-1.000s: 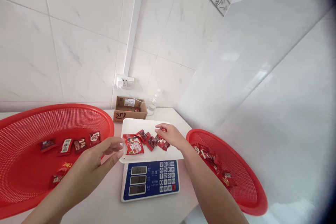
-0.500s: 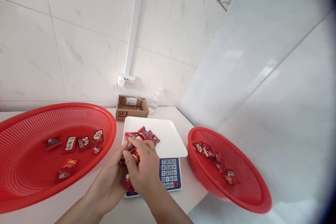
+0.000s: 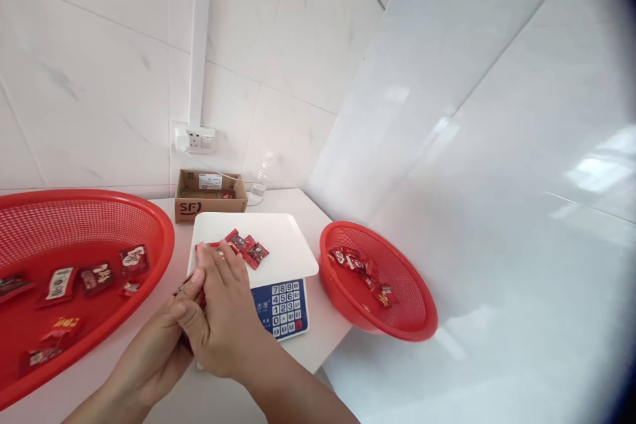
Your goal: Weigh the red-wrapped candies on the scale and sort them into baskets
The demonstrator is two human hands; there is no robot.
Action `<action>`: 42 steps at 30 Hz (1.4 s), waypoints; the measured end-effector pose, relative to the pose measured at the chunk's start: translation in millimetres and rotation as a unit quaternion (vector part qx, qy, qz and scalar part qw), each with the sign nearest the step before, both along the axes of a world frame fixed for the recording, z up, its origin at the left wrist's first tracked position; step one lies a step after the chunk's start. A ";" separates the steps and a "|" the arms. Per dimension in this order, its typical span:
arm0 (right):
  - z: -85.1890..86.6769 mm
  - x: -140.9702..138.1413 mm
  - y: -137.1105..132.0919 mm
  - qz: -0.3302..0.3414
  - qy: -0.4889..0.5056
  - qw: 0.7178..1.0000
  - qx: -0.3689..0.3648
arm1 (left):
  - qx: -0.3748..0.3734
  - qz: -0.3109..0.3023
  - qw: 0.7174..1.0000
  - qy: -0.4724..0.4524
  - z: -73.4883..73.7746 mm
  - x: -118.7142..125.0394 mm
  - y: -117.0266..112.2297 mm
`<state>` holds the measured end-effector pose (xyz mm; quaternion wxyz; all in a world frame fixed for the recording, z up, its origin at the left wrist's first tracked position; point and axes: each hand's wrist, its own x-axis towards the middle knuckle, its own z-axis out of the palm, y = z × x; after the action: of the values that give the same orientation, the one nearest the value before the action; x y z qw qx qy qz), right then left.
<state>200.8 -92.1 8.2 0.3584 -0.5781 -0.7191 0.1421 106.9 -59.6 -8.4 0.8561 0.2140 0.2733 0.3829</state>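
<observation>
My left hand (image 3: 152, 351) is cupped under several small wrapped candies (image 3: 201, 298), mostly hidden between my palms. Laid over them, my right hand (image 3: 222, 318) is closed against the left one, its fingertips at the near left of the scale's white tray (image 3: 283, 248). More red and dark candy packets (image 3: 243, 246) lie on that tray, some partly behind my fingers. The blue keypad (image 3: 284, 308) of the scale shows to the right of my right hand.
A large red basket (image 3: 99, 195) with several candies stands at the left. To the right, a smaller red basket (image 3: 397, 318) holds more packets near the table's edge. A cardboard box (image 3: 211, 209) and a clear bottle (image 3: 259, 185) stand behind the scale, below a wall socket (image 3: 201, 140).
The view has turned right, so everything sits further left in it. My hands have closed tighter together, and less of the candies between them shows. The packets on the tray look unmoved.
</observation>
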 end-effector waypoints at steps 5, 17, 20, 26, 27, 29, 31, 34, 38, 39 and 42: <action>8.3 30.5 -10.3 0.047 0.051 0.997 0.042 | 0.017 0.069 0.996 0.051 13.4 -10.0 7.9; -27.1 108.8 -4.5 -0.135 -0.079 0.987 -0.021 | 0.111 0.207 0.972 0.019 51.6 -62.8 19.4; -39.6 95.7 18.2 -0.126 -0.131 0.982 -0.057 | 0.131 0.185 0.974 0.006 53.4 -62.9 14.1; -41.1 81.0 64.6 -0.117 -0.119 0.984 -0.068 | 0.131 0.164 0.978 0.002 51.9 -59.5 12.6; -40.7 79.6 70.6 -0.118 -0.111 0.985 -0.067 | 0.127 0.163 0.978 0.003 51.9 -58.8 13.1; -40.1 77.6 80.0 -0.125 -0.093 0.986 -0.057 | 0.115 0.168 0.979 0.012 52.8 -57.4 13.6; -39.1 77.3 84.6 -0.131 -0.081 0.987 -0.044 | 0.103 0.180 0.978 0.022 54.4 -56.5 13.4; -34.4 82.1 80.4 -0.152 -0.032 0.988 -0.016 | 0.097 0.187 0.977 0.026 55.6 -56.5 13.3; -24.8 94.1 58.0 -0.184 0.091 0.979 0.011 | 0.104 0.185 0.977 0.026 52.7 -58.0 15.3; -23.4 96.3 51.7 -0.180 0.088 0.980 0.009 | 0.105 0.186 0.977 0.027 51.6 -58.3 16.0; -25.5 97.8 38.4 -0.153 0.013 0.988 0.014 | 0.106 0.180 0.978 0.027 49.4 -58.5 17.2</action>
<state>298.6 -53.7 -17.3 0.3936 -0.6741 -0.6194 0.0834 48.4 -42.4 40.9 0.7377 0.2614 0.2885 0.5516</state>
